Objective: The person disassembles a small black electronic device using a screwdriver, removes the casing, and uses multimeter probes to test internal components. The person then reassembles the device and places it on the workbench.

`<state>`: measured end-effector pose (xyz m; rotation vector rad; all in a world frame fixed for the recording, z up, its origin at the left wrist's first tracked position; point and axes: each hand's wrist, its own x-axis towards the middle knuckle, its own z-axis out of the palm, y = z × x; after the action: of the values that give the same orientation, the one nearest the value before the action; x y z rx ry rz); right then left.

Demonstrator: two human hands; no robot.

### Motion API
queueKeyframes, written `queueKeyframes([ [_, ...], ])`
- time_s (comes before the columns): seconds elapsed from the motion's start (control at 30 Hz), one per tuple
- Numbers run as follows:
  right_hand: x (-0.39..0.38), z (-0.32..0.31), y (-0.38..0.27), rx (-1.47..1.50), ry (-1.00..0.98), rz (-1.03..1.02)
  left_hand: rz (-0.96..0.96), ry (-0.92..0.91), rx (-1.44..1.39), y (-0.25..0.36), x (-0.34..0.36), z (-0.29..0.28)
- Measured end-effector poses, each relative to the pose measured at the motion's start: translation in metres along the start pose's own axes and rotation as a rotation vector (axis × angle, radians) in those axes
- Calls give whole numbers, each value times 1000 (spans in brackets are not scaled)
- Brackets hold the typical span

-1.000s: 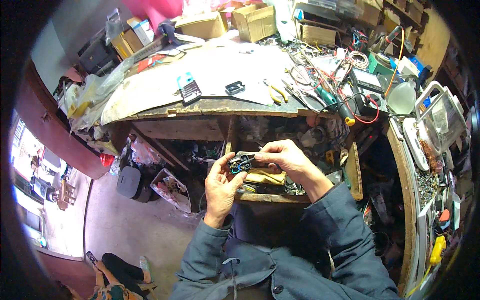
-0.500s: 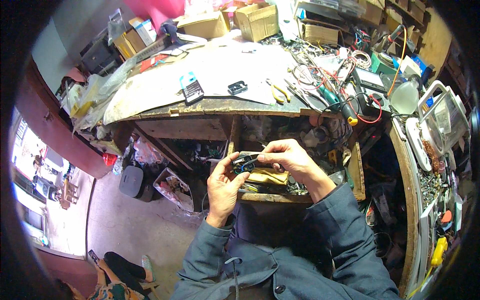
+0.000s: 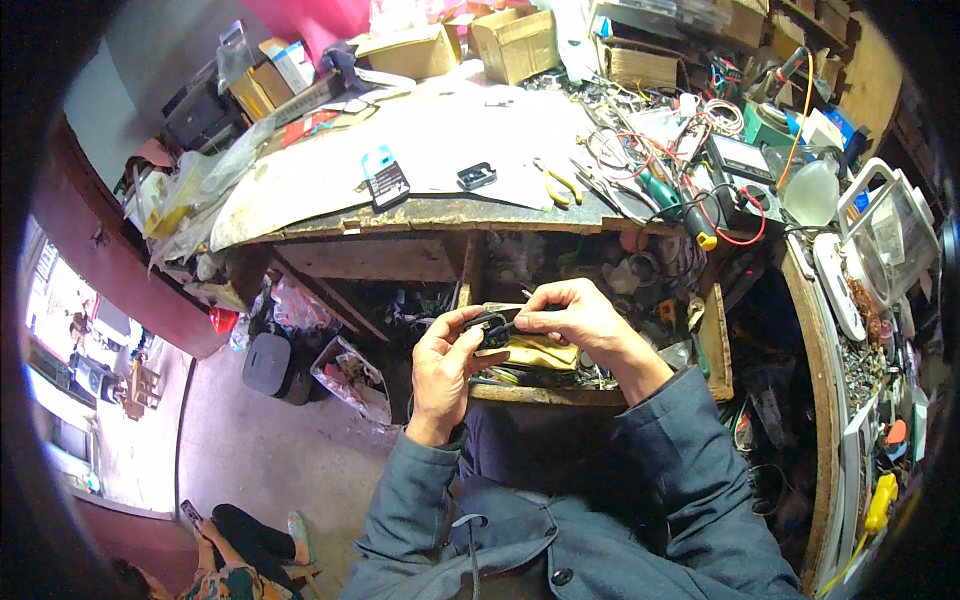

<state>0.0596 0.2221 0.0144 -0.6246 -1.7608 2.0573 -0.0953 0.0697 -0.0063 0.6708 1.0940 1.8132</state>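
In front of the bench, over an open drawer, my left hand (image 3: pixel 442 375) grips a small dark electronic device (image 3: pixel 493 330) between thumb and fingers. My right hand (image 3: pixel 575 318) is closed in a pinch on a thin dark tool (image 3: pixel 510 326) whose tip meets the device; its exact kind is too small to tell. A black oval casing part (image 3: pixel 477 177) lies on the bench top straight ahead. To its left is a black and blue card-like pack (image 3: pixel 386 184), and to its right rest yellow-handled pliers (image 3: pixel 557 184).
The wooden drawer (image 3: pixel 545 396) below my hands holds a yellow pouch (image 3: pixel 540 353) and loose parts. Tools, cables and a meter (image 3: pixel 738 158) crowd the bench's right side. Cardboard boxes (image 3: pixel 513 45) stand at the back. At lower left, a person (image 3: pixel 225 560) sits holding a phone.
My left hand has turned the device slightly and shifted its thumb and fingers on it. My right hand stays at the device with the thin tool.
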Motion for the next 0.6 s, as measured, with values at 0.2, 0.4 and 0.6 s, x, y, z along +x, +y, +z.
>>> queueKeyframes([
  [0.2,-1,1,-4,-37,-71,-55,-10,2,-37,-1,2,-2],
  [0.4,-5,3,-11,-118,-95,-62,-25,-8,-80,0,1,-5],
  [0.6,-3,6,-9,-60,-39,-89,14,9,-69,-2,-1,-4],
])
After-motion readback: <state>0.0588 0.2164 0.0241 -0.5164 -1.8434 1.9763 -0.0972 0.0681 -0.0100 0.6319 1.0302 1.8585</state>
